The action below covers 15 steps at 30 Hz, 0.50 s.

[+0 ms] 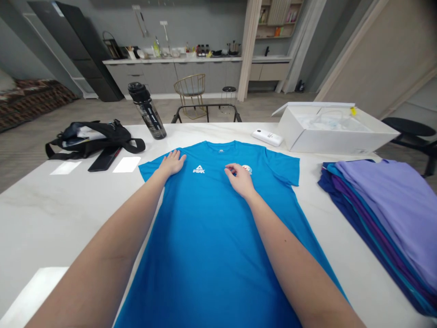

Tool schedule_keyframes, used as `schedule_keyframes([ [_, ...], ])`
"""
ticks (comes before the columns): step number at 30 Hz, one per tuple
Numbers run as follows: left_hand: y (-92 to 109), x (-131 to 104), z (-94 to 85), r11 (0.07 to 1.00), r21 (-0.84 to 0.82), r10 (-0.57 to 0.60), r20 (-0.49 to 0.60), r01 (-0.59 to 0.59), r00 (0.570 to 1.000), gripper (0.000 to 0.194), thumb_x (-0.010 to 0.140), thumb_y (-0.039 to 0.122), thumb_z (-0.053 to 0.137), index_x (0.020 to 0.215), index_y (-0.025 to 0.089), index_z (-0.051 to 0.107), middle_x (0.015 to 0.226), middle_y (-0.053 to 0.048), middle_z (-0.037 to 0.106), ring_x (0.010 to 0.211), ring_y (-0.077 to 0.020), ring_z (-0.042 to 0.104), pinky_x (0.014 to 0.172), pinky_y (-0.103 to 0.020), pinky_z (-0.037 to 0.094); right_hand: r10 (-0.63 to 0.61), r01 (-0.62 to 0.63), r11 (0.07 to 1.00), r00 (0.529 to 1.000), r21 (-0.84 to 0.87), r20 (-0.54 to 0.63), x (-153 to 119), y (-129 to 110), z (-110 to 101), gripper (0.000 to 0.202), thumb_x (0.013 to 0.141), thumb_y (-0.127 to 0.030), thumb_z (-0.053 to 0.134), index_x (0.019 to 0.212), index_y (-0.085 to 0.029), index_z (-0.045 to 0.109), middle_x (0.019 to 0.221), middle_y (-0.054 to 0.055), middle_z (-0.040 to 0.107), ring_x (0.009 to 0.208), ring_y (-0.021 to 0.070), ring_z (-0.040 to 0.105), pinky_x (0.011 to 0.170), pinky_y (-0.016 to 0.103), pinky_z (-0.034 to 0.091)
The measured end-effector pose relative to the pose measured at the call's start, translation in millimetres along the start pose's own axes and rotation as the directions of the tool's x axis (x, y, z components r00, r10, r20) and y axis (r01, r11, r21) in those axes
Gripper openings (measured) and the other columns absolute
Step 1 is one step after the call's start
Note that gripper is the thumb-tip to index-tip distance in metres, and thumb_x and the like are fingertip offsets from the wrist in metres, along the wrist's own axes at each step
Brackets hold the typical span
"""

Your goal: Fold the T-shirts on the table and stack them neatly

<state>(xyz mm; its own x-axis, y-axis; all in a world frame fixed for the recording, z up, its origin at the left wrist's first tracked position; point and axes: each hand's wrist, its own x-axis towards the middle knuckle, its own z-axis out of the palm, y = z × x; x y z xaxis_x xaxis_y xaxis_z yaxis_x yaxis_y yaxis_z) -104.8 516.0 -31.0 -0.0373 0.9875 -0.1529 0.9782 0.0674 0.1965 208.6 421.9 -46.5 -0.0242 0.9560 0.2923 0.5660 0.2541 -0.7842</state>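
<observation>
A blue short-sleeved T-shirt (218,237) lies spread on the white table, collar at the far end and lower part running out of view toward me. It has a white PEAK logo on the chest and a small round colored emblem, partly covered by my right hand. My left hand (173,163) rests flat on the left shoulder by the sleeve, fingers stretched out. Over the chest, beside the emblem, is my right hand (241,180). Its fingers are loosely curled with a gap to the thumb, and nothing shows between them.
Folded shirts (403,218) are stacked at the right edge. An open white box (341,141) stands behind them, near a white handheld device (267,137). At the back left are a dark bottle (148,111), a black bag (99,136) and a phone (104,158). A chair (206,107) stands beyond the table.
</observation>
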Motion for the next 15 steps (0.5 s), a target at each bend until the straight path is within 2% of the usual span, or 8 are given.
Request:
schedule_keyframes([
  [3,-7,-9,0.1,0.999,-0.032,0.042,-0.053,-0.044,0.998,0.071,0.104,0.053,0.013,0.163,0.016,0.023,0.171,-0.008,0.015,0.158,-0.0279,0.014,0.127,-0.053,0.015,-0.006,0.006,1.0,1.0,0.012,-0.004,0,0,0,0.025,0.094,-0.04,0.058,0.107,-0.024,0.072,0.099,0.004,0.075,0.087,0.0195,0.068,0.082,0.034,0.053],
  [7,-20,-33,2.1,0.993,0.016,0.117,-0.259,-0.117,0.959,0.066,0.106,0.049,0.015,0.162,0.019,0.026,0.17,-0.009,0.021,0.157,-0.0273,0.019,0.126,-0.052,0.019,-0.013,0.013,1.0,1.0,0.016,-0.007,0,-1,-1,0.025,0.094,-0.04,0.058,0.107,-0.023,0.072,0.1,0.004,0.074,0.087,0.0192,0.067,0.081,0.033,0.052],
  [9,-29,-43,4.2,0.992,0.052,0.127,-0.237,-0.117,0.963,0.065,0.105,0.051,0.015,0.162,0.021,0.028,0.17,-0.008,0.022,0.157,-0.0282,0.019,0.125,-0.055,0.019,-0.019,0.019,1.0,1.0,0.003,0.005,0,0,0,0.026,0.094,-0.04,0.058,0.107,-0.023,0.072,0.1,0.004,0.074,0.088,0.0193,0.067,0.082,0.034,0.052],
  [11,-38,-50,6.3,0.995,0.063,0.091,-0.147,-0.083,0.985,0.066,0.105,0.055,0.012,0.162,0.026,0.028,0.171,-0.006,0.02,0.157,-0.0292,0.019,0.125,-0.059,0.018,-0.021,0.021,1.0,1.0,-0.003,0.013,1,1,0,0.026,0.094,-0.041,0.058,0.107,-0.023,0.072,0.1,0.004,0.074,0.089,0.0193,0.067,0.083,0.034,0.051],
  [13,-47,-52,7.7,0.996,0.07,0.062,-0.086,-0.056,0.994,0.068,0.104,0.058,0.009,0.163,0.029,0.026,0.171,-0.003,0.018,0.158,-0.0296,0.016,0.124,-0.062,0.015,-0.024,0.024,1.0,1.0,0.002,0.009,1,2,1,0.026,0.094,-0.04,0.058,0.107,-0.023,0.072,0.101,0.004,0.074,0.089,0.0192,0.066,0.084,0.034,0.051],
  [15,-57,-51,7.2,0.996,0.079,0.058,-0.074,-0.052,0.996,0.068,0.103,0.06,0.008,0.163,0.031,0.023,0.171,-0.002,0.016,0.158,-0.0295,0.015,0.124,-0.063,0.013,-0.028,0.028,1.0,1.0,0.011,0.006,1,4,2,0.026,0.094,-0.04,0.058,0.108,-0.023,0.072,0.101,0.004,0.074,0.089,0.0192,0.066,0.084,0.034,0.051],
])
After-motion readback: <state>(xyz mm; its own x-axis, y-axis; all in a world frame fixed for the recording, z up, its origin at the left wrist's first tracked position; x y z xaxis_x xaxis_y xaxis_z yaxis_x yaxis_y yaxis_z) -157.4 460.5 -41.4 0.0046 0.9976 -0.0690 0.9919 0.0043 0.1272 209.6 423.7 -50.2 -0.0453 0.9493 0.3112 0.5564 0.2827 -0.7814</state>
